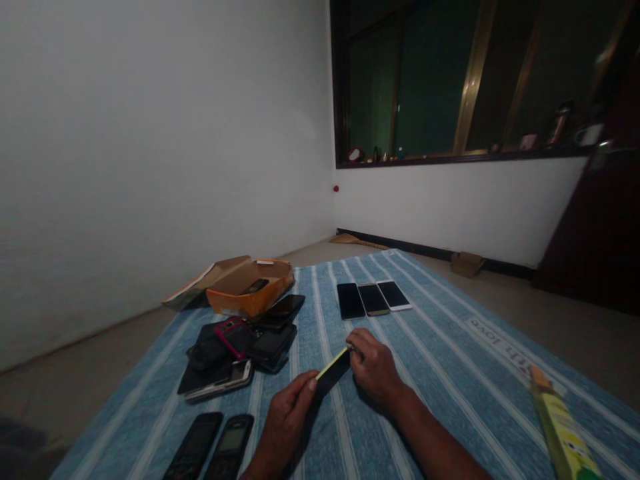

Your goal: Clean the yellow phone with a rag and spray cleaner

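Observation:
My left hand (287, 417) and my right hand (376, 371) hold a dark phone with a yellow edge (331, 373) between them, tilted on its side above the blue striped cloth (440, 360). The left fingers pinch its near end, the right fingers its far end. Three phones (373, 299) lie side by side just beyond my hands. A heap of several phones (240, 347) lies to the left, one with a pink case (235, 335). Two dark keypad phones (213, 445) lie at the near left.
An open orange cardboard box (250, 288) with a phone inside stands at the cloth's far left corner. A yellow stick-like object (557, 427) lies at the right. A small cardboard box (467, 264) sits by the far wall under a dark window.

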{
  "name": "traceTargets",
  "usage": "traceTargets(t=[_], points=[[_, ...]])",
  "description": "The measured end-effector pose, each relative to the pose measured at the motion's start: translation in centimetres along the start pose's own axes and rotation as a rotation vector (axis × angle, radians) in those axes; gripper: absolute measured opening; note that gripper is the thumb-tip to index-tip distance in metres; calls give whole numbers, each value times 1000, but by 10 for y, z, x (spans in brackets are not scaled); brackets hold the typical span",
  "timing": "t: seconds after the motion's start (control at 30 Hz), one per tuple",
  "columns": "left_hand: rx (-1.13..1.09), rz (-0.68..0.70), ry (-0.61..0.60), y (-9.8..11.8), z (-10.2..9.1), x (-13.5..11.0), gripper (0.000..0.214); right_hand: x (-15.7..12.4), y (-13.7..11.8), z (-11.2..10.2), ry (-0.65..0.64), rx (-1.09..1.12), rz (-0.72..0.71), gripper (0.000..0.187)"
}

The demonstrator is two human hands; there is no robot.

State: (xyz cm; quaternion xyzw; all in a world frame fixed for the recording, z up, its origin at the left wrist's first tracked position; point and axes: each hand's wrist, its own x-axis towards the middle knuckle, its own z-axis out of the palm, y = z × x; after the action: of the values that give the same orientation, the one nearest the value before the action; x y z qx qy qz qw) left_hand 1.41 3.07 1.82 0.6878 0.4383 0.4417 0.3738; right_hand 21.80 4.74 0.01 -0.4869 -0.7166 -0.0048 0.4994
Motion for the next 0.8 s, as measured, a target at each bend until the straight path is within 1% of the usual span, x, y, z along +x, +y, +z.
traceTargets(t=[0.13, 0.3, 0.4, 0.53, 0.8], points=[[0, 3, -14, 0, 0, 0, 38, -3, -11, 3, -57, -53, -40, 33], [-34, 18, -19, 0, 2, 1, 37, -9, -37, 12, -181, 2, -126, 28], [-38, 24, -13, 0, 2, 1, 35, -9, -42, 13, -200, 27, -136, 25], [-36, 18, -4, -1, 2, 1, 36, -5, -31, 10, -163, 34, -113, 31], [40, 18, -21, -4, 1, 0, 40, 0, 4, 0, 3, 11, -17, 34]])
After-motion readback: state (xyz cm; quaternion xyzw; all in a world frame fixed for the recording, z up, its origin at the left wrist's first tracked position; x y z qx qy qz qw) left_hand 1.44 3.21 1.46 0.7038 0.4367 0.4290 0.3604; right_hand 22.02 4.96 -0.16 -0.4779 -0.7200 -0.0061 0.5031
